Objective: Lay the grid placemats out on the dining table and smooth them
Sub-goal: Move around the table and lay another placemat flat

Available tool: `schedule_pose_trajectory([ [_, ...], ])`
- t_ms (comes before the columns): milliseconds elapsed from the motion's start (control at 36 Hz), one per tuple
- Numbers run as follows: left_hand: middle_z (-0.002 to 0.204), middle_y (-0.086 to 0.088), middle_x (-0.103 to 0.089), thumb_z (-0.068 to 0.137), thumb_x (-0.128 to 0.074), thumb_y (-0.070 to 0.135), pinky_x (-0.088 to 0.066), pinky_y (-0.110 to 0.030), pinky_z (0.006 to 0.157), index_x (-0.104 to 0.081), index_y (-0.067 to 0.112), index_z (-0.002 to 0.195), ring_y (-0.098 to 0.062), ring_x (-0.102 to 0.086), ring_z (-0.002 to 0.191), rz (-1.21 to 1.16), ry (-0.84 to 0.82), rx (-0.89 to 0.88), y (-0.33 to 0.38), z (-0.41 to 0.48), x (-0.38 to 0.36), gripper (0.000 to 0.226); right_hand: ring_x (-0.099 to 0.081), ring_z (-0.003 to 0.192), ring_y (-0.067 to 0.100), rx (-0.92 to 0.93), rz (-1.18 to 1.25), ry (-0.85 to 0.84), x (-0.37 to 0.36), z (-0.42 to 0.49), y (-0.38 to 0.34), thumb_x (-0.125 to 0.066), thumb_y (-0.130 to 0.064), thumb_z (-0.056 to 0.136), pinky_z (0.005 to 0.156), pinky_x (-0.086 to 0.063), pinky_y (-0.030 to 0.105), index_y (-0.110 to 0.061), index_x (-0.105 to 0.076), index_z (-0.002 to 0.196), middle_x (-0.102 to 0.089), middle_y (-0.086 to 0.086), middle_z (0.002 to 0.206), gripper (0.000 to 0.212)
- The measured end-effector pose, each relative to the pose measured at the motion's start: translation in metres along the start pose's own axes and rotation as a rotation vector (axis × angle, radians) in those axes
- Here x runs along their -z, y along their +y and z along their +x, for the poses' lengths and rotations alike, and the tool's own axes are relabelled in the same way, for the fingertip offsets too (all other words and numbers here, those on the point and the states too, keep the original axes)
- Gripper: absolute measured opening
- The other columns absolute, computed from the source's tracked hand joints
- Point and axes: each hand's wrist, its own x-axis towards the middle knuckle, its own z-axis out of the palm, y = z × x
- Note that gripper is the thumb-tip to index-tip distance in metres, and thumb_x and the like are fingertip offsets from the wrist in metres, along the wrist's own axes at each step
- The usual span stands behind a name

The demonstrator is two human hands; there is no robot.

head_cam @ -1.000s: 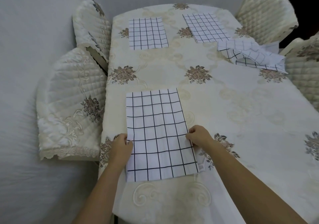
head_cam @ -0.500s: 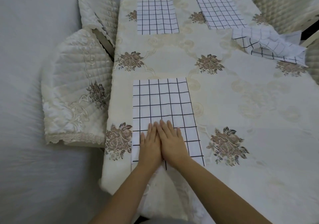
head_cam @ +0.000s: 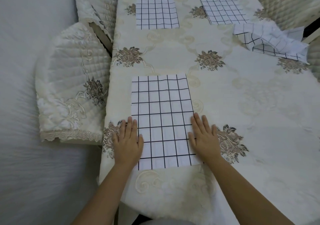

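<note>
A white placemat with a black grid (head_cam: 162,113) lies flat near the table's left front edge. My left hand (head_cam: 127,140) lies flat, fingers straight, over its left edge. My right hand (head_cam: 203,138) lies flat over its right edge. Two more grid placemats lie flat at the far end, one on the left (head_cam: 156,10) and one on the right (head_cam: 222,6). A crumpled heap of grid placemats (head_cam: 271,41) sits at the table's right edge.
The dining table (head_cam: 242,103) wears a cream cloth with embroidered brown flowers. Two quilted cream chair backs (head_cam: 69,79) stand along its left side, another chair (head_cam: 285,2) at the far right. A pale wall fills the left.
My hands were together on the middle of the near placemat. They have slid apart to its left and right edges, fingers flat. The view has tilted a little lower.
</note>
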Motion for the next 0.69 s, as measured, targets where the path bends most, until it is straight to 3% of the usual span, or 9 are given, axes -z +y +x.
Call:
schedule_pose_trajectory([
  [83,0.144,-0.010,-0.042,0.088,-0.027,0.034,-0.034,-0.062,0.097,-0.045,0.006,0.136,-0.030,-0.040,0.132,-0.015,0.006,0.000,-0.003,0.000,0.001,0.058,0.009,0.143,0.011,-0.022,-0.002,-0.046,0.005,0.003,-0.004,0.006,-0.052,0.078,0.115,0.002,0.049,-0.023,-0.001,0.147,0.012,-0.014,0.151,0.075],
  [167,0.142,-0.016,-0.043,0.087,-0.026,0.031,-0.032,-0.062,0.100,-0.049,0.000,0.131,-0.034,-0.040,0.132,-0.031,0.015,0.041,0.004,0.000,0.001,0.058,-0.010,0.145,0.021,-0.112,0.116,0.005,0.013,0.008,-0.017,0.001,-0.049,0.075,0.113,-0.008,0.053,-0.014,-0.029,0.145,-0.016,-0.003,0.156,0.084],
  [250,0.134,-0.024,-0.050,0.085,-0.030,0.023,-0.026,-0.062,0.099,-0.055,-0.005,0.123,-0.041,-0.045,0.126,-0.028,0.061,0.020,0.024,-0.001,0.002,0.053,-0.036,0.133,0.040,-0.151,0.141,0.061,0.016,0.008,-0.044,-0.017,-0.037,0.081,0.104,-0.026,0.062,-0.001,-0.050,0.128,-0.042,0.021,0.142,0.068],
  [333,0.132,-0.022,-0.053,0.082,-0.032,0.016,-0.035,-0.062,0.094,-0.057,-0.004,0.121,-0.038,-0.050,0.123,-0.105,0.051,-0.148,0.052,-0.008,-0.004,0.050,-0.049,0.123,0.041,0.000,0.102,0.036,0.009,0.001,-0.073,-0.029,-0.025,0.081,0.092,-0.038,0.063,-0.002,-0.058,0.120,-0.052,0.020,0.133,0.054],
  [389,0.134,-0.017,-0.053,0.083,-0.034,0.017,-0.042,-0.058,0.095,-0.055,-0.001,0.124,-0.031,-0.048,0.126,-0.159,0.013,-0.212,0.062,-0.016,-0.013,0.050,-0.031,0.137,0.033,0.132,0.108,-0.028,-0.002,-0.007,-0.084,-0.019,-0.030,0.084,0.106,-0.027,0.058,-0.007,-0.046,0.135,-0.038,0.011,0.147,0.062],
  [444,0.141,-0.009,-0.046,0.089,-0.032,0.023,-0.027,-0.046,0.109,-0.046,0.006,0.132,-0.016,-0.028,0.139,-0.144,0.005,-0.212,0.061,-0.021,-0.020,0.049,-0.006,0.145,0.020,0.174,0.143,-0.103,-0.011,-0.011,-0.081,-0.010,-0.037,0.085,0.115,-0.010,0.049,-0.016,-0.028,0.146,-0.018,-0.003,0.154,0.066],
  [500,0.145,-0.003,-0.041,0.095,-0.026,0.031,-0.016,-0.042,0.111,-0.039,0.011,0.137,-0.010,-0.014,0.142,-0.102,0.008,-0.185,0.055,-0.022,-0.021,0.048,-0.014,0.143,0.018,0.191,0.088,-0.053,-0.016,-0.015,-0.069,-0.023,-0.037,0.089,0.114,-0.017,0.047,-0.020,-0.032,0.143,-0.029,-0.005,0.151,0.057],
  [556,0.143,-0.004,-0.044,0.090,-0.030,0.034,-0.031,-0.050,0.107,-0.041,0.012,0.136,-0.016,-0.027,0.137,-0.054,-0.016,-0.156,0.048,-0.022,-0.015,0.052,-0.023,0.137,0.018,0.160,0.039,-0.027,-0.016,-0.015,-0.054,-0.032,-0.035,0.089,0.109,-0.023,0.050,-0.022,-0.035,0.139,-0.037,-0.005,0.147,0.052],
  [694,0.146,-0.009,-0.040,0.088,-0.030,0.038,-0.034,-0.059,0.099,-0.038,0.009,0.140,-0.027,-0.036,0.135,0.001,-0.019,-0.028,0.008,-0.021,-0.007,0.060,-0.005,0.143,0.015,-0.001,0.044,0.036,-0.006,-0.017,-0.017,-0.018,-0.045,0.088,0.113,-0.007,0.047,-0.025,-0.019,0.147,-0.010,-0.011,0.153,0.061],
])
